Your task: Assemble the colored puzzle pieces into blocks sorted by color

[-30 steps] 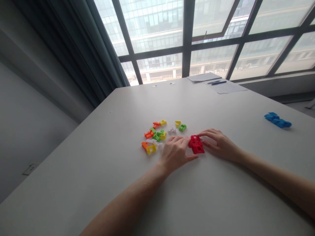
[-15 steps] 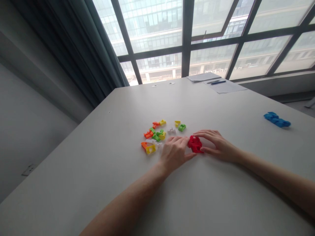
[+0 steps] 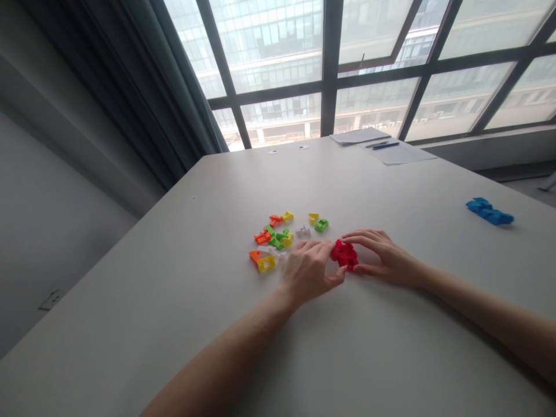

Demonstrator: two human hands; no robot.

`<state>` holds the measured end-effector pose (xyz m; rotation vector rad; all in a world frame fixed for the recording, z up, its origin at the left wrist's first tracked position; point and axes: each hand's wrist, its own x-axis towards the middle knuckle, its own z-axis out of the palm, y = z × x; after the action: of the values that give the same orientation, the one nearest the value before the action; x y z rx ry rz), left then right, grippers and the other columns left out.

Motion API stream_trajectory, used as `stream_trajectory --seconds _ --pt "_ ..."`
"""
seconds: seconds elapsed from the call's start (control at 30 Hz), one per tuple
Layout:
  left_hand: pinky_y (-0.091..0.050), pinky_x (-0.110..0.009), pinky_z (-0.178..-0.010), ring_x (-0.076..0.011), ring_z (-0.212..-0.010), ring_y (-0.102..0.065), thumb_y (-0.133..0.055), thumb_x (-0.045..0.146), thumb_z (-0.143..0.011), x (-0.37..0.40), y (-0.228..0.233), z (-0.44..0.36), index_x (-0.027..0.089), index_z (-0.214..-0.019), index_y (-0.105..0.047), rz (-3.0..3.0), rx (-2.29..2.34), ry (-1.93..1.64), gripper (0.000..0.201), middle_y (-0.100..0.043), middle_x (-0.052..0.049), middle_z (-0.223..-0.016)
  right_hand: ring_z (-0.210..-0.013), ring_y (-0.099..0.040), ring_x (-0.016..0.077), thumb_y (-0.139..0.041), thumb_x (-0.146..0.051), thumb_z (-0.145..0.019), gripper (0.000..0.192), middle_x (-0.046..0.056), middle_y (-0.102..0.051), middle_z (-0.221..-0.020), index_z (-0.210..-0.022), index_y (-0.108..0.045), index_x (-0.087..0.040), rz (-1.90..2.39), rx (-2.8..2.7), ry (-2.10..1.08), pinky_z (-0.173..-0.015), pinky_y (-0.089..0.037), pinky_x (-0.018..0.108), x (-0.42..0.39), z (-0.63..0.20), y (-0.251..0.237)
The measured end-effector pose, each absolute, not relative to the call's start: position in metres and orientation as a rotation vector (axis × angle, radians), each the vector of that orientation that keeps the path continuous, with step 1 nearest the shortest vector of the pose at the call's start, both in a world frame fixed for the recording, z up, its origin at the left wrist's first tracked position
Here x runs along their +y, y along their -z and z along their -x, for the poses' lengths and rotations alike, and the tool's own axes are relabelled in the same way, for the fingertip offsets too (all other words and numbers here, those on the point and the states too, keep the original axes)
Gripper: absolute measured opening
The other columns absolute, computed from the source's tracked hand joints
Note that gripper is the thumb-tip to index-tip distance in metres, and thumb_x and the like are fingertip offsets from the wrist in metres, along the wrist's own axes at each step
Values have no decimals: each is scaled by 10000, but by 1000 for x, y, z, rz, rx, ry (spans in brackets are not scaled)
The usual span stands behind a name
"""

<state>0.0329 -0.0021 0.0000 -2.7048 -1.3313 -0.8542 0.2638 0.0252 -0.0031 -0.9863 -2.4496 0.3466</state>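
Blocks, red ones (image 3: 344, 255), kept flat on the bench (image 3: 174, 301) just right of its middle, squeezed between both hands. Gripped from the left by the left hand (image 3: 308, 271), knuckles up, fingers bent onto the far side and thumb pushed against the near edge; gripped from the right by the right hand (image 3: 384, 258), fingers arched over the top and thumb laid along the near side. Held low like that, probably, to steady the pieces against the surface while pressing them together. Left within easy reach just beyond the left hand: loose orange, yellow, green and white pieces (image 3: 273, 240). Set well apart at the far right: blue blocks (image 3: 489, 211); at the far edge, papers (image 3: 382, 152) with a pen (image 3: 386, 145). Compared with a second before: hands drawn closer together, red cluster tighter and less spread, right thumb brought in; everything else unmoved.
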Motion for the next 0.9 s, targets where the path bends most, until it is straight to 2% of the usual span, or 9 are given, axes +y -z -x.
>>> stream_trajectory --seconds 0.23,0.37,0.6,0.8,0.9 --pt "-492 -402 -928 -240 -1013 -654 -579 303 -852 0 -1 -30 166 -1125 -623 2638 -1390 872 309 -713 -85 -1093 -1238 -516 295 -606 -488 -842 482 115 -595 -1305 -1269 -554 -271 975 -2448 -374 -1020 -383 490 26 -265 5" --pt "-492 -425 -930 -253 -1053 -639 -553 256 -869 5 -9 -24 165 -1130 -623 2590 -1452 769 286 -697 -84 -1145 -1244 -510 280 -552 -474 -883 454 114 -580 -1322 -1280 -538 -254 1015 -2406 -423 -1036 -383 482 28 -267 5" --pt "-522 -396 -873 -239 -979 -658 -537 184 -882 9 -34 -2 169 -1161 -604 2502 -1500 696 287 -711 -81 -1051 -1199 -553 270 -484 -481 -917 418 100 -611 -1283 -1266 -543 -260 1085 -2314 -473 -1010 -441 461 29 -267 3" --pt "-509 -402 -908 -230 -1031 -635 -512 132 -870 -21 -17 26 170 -1116 -603 2570 -1349 776 265 -701 -76 -1069 -1008 -648 252 -404 -440 -949 340 104 -653 -1178 -1150 -598 -245 1153 -2209 -503 -871 -531 422 31 -267 4" --pt "-493 -400 -934 -221 -1069 -622 -503 109 -859 -30 -7 33 186 -1111 -602 2596 -1313 825 282 -699 -67 -1092 -1019 -643 259 -428 -433 -936 318 103 -655 -1159 -1117 -613 -249 1124 -2207 -489 -879 -527 423 31 -267 5"
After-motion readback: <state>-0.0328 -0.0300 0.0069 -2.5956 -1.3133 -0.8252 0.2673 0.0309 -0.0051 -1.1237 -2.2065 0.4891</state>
